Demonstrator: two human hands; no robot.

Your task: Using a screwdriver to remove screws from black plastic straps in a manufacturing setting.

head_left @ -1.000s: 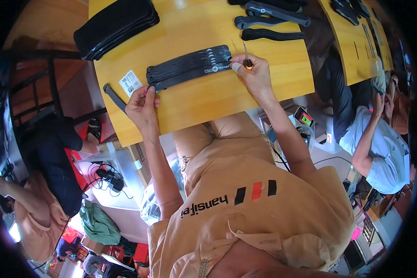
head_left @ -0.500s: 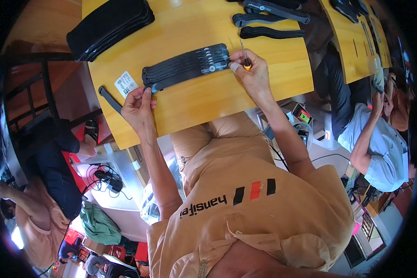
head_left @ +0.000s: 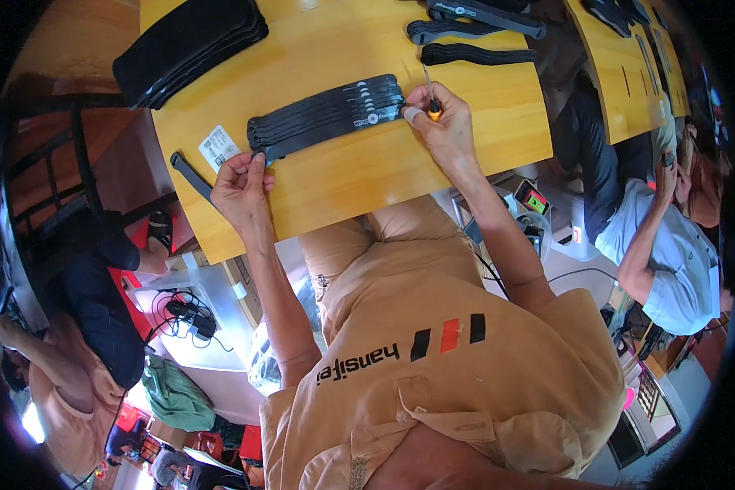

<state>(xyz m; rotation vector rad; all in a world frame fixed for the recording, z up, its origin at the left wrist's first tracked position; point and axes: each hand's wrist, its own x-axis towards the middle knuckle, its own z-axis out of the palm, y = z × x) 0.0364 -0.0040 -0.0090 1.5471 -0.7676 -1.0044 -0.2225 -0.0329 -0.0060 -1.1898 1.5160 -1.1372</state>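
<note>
A row of black straps (head_left: 318, 118) with pale printed marks lies side by side, slightly slanted, on the yellow wooden table (head_left: 343, 184). My left hand (head_left: 243, 192) pinches the left end of the nearest strap between thumb and fingers. At the row's other end, my right hand (head_left: 447, 135) has its fingertips at the strap ends. Held in that hand is a slim tool (head_left: 434, 108) with a thin metal shaft pointing away from me and an orange-and-black handle; its exact kind is unclear. The right thumb wears a pale wrap (head_left: 414, 117).
A white printed label (head_left: 218, 147) and a single dark strap (head_left: 192, 175) lie left of the row. Thick black straps (head_left: 192, 49) are stacked far left. More bundled straps (head_left: 478, 55) lie far right. A co-worker in light blue (head_left: 665, 261) sits at right, another person (head_left: 77, 359) at left.
Both hands keep their holds. The table and straps appear shifted very slightly left and up in the view; otherwise the arrangement is the same.
</note>
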